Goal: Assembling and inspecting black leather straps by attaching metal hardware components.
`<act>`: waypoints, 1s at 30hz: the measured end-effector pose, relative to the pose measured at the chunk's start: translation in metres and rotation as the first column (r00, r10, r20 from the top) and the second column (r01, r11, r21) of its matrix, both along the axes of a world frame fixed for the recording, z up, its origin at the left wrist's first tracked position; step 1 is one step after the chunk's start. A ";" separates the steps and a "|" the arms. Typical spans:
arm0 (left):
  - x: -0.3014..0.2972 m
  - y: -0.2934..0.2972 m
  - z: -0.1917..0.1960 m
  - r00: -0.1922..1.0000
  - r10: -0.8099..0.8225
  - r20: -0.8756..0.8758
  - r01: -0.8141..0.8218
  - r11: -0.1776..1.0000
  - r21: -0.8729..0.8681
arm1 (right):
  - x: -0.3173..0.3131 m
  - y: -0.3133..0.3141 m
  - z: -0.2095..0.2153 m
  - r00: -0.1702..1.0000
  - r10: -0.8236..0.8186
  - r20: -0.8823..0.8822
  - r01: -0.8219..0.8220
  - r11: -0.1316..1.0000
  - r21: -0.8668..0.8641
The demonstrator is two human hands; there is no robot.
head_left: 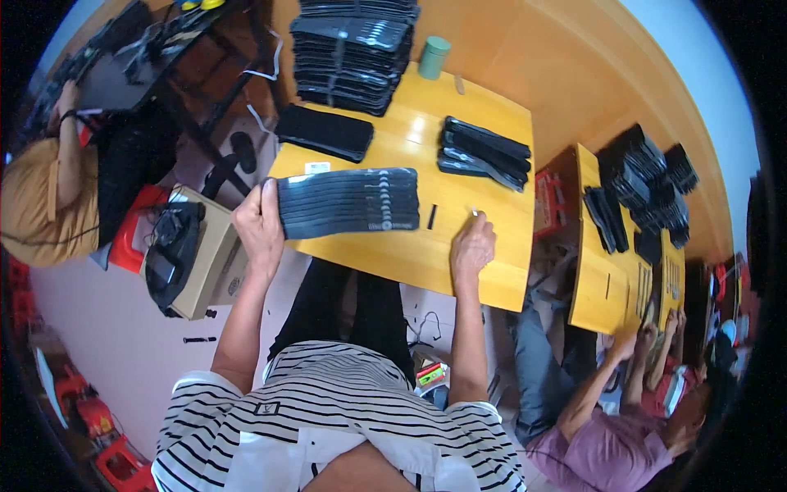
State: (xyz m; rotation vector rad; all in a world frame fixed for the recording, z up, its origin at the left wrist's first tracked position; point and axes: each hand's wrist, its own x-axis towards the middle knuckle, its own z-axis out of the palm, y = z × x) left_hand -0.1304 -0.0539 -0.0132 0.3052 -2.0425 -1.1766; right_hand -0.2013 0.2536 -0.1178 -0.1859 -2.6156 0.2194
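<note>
My left hand (261, 225) grips the left end of a flat black ribbed panel (348, 202), fingers closed round its edge. The panel has a row of light round marks near its right end and is held over the table's near left edge. At the right part of the tabletop, my right hand (473, 250) is closed, with a small white piece (475, 213) at its fingertips. What that piece is cannot be made out. Between the panel and my right hand lies a short black strip (432, 216). A white label (317, 168) shows just behind the panel.
The yellow table (402, 262) bears a tall stack of black panels (352, 57), a black pile (324, 131), another pile (484, 154) and a green canister (434, 57). A cardboard box (209, 271) stands left. A person in purple (607, 443) works at a second table (594, 287).
</note>
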 end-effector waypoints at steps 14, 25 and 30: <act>0.010 0.003 -0.016 0.992 -0.042 0.122 0.025 0.989 0.144 | 0.034 -0.020 0.027 0.959 0.276 -0.059 -0.277 0.879 -0.389; 0.019 0.005 -0.049 0.945 -0.325 0.036 0.249 0.786 0.565 | 0.053 -0.100 0.077 0.908 0.407 -0.093 -0.065 -0.081 -0.995; 0.020 -0.002 -0.054 0.894 -0.442 0.074 0.235 0.602 0.763 | 0.060 -0.101 0.068 0.881 0.441 -0.169 -0.100 -0.176 -0.979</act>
